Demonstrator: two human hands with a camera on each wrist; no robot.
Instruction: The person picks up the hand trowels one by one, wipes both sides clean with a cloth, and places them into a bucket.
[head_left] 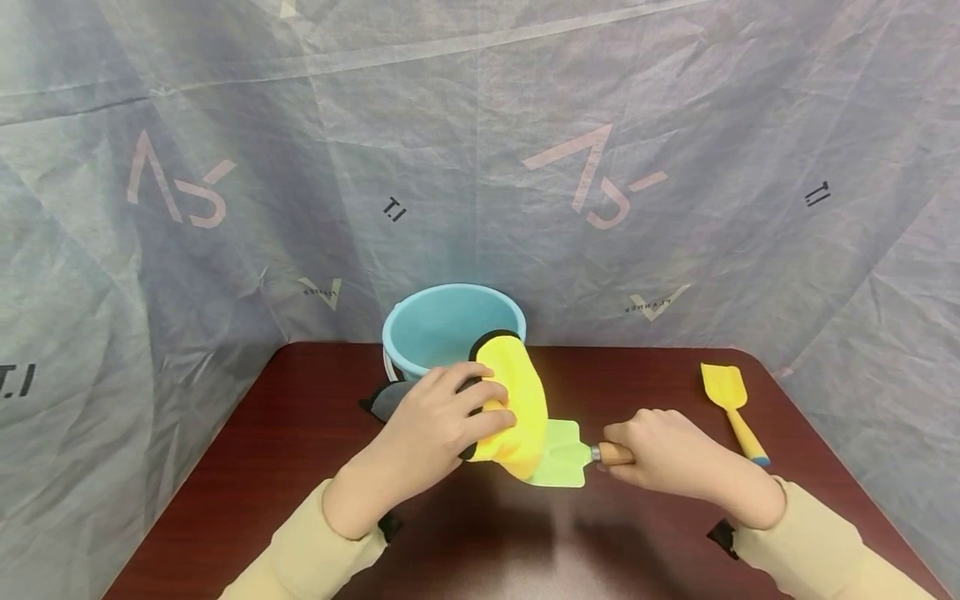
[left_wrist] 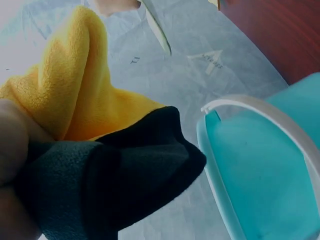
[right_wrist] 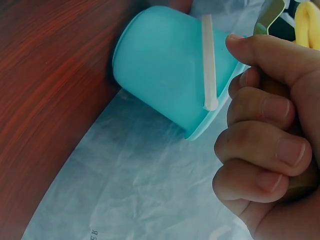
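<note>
My left hand [head_left: 450, 412] grips a yellow and dark grey cloth [head_left: 525, 400] with black edging, bunched in front of the bucket. In the left wrist view the folded cloth [left_wrist: 80, 85] shows its yellow side and its dark grey side. My right hand [head_left: 663, 454] holds a hand trowel by its wooden handle [head_left: 617, 453], fingers curled round it. The trowel's light green blade [head_left: 562, 454] points left, its tip hidden behind the cloth. In the right wrist view the curled fingers [right_wrist: 265, 145] show, with part of the green blade [right_wrist: 270, 17] beyond the thumb.
A light blue bucket [head_left: 405, 333] with a white handle [right_wrist: 209, 60] stands at the back of the dark red table [head_left: 300, 467]. A yellow toy shovel [head_left: 735, 408] with a blue end lies at the right. Grey printed sheeting [head_left: 480, 167] hangs behind the table.
</note>
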